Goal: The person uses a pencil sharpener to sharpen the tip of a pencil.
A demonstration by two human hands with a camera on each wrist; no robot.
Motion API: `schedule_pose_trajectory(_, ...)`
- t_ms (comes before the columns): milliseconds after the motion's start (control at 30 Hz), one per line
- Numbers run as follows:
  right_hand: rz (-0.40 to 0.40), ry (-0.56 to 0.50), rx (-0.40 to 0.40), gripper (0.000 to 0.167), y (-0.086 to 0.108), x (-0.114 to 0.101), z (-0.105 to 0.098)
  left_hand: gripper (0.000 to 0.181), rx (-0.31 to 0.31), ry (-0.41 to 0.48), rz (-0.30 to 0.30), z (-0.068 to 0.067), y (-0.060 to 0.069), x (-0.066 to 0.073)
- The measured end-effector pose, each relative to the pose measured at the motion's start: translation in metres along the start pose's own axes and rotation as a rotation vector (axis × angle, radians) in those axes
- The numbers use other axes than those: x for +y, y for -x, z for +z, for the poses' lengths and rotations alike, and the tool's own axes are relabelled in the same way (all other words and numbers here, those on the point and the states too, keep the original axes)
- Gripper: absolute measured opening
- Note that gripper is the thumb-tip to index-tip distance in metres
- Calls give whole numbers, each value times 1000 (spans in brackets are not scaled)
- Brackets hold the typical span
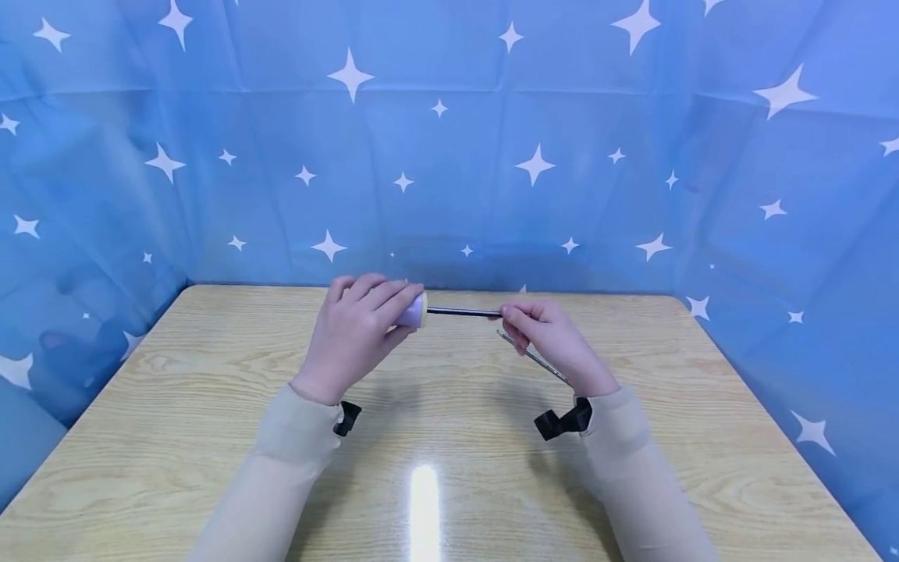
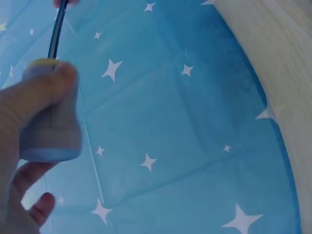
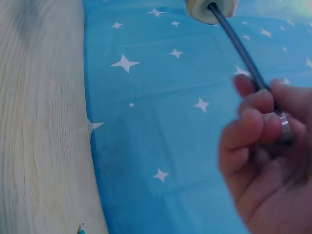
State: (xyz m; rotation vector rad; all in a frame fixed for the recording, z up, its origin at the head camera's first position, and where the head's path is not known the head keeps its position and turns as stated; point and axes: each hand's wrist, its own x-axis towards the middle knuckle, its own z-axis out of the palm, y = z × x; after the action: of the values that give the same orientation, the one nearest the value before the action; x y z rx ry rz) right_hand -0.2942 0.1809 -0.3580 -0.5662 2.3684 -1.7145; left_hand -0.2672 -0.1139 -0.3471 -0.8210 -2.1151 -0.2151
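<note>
My left hand point(image 1: 354, 324) grips a lavender pencil sharpener point(image 1: 411, 311), a stubby cylinder with a pale yellow rim, held sideways above the table. In the left wrist view, the thumb lies across the sharpener's body point(image 2: 51, 134). A dark pencil point(image 1: 460, 311) spans between the hands, one end inside the hole in the sharpener's round face point(image 3: 201, 12). My right hand point(image 1: 551, 336) pinches the pencil's other end, where the right wrist view shows a silvery band point(image 3: 283, 122). The pencil's point is hidden inside the sharpener.
A second, thin greenish pencil point(image 1: 537, 360) lies on the wooden table point(image 1: 449, 406), partly behind my right hand and wrist. Blue star-printed cloth point(image 1: 449, 211) hangs around the table's back and sides. Black wrist mounts point(image 1: 562, 421) jut inward below both hands.
</note>
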Motion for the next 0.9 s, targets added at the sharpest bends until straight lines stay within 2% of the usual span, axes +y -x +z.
schedule_pose_trajectory(167,-184,229,175,22,3,2,3,58,-72,65,-55,-2,2,-6)
schedule_pose_trajectory(300,-324,391,196,14,2,5,5,58,-97,86,-67,-3,2,-6)
schedule_pose_trajectory(333,-336,411,188,13,1,5,6,58,-99,87,-69,-3,2,-6)
schedule_pose_trajectory(400,-303,415,159,13,0,6,6,58,-96,89,-68,-2,2,-5)
schedule_pose_trajectory(467,-201,359,118,15,1,6,6,56,-83,83,-62,-2,1,-4)
schedule_pose_trajectory(567,-24,216,64,22,2,3,4,53,-53,69,-45,-1,0,-2)
schedule_pose_trajectory(633,67,108,31,25,2,2,2,50,-33,53,-27,-1,-1,-1)
schedule_pose_trajectory(733,140,-44,-28,28,1,0,0,48,-3,21,8,-1,-1,0)
schedule_pose_trajectory(900,197,-282,-168,25,-1,5,-4,43,60,-53,69,-1,-1,3)
